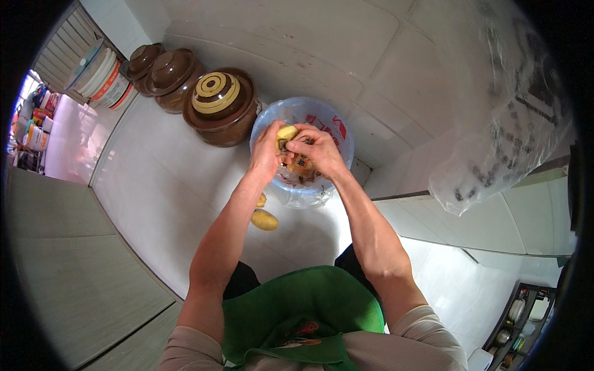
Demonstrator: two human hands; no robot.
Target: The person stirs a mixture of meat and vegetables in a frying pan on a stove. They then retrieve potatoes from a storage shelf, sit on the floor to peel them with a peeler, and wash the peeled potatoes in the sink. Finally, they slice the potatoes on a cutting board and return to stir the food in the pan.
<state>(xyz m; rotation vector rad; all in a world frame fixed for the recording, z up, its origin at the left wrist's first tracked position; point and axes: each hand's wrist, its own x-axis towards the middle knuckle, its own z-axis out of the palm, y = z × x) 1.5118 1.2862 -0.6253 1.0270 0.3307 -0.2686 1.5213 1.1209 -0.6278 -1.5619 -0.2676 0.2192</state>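
Observation:
Above a plastic-lined bin, my left hand [267, 153] grips a partly peeled potato [287, 133], whose pale yellow flesh shows on top. My right hand [320, 150] is closed against the potato's right side. Its fingers hold a small dark tool [304, 138], perhaps a peeler, mostly hidden by the fingers. Under both hands, the round bin [345, 162] has a bluish clear bag over its rim, with red print showing. Scraps and an orange wrapper [301, 163] lie inside it. On the floor, left of the bin, rest an unpeeled potato [264, 220] and another one [261, 200], partly covered by my left forearm.
Brown glazed lidded jars [220, 109] line the tiled wall, with a white bucket [109, 81] beyond them. A clear printed plastic bag [501, 153] hangs at the right. Cabinet doors [69, 269] border the left side. A dark storage rack [519, 324] stands at lower right.

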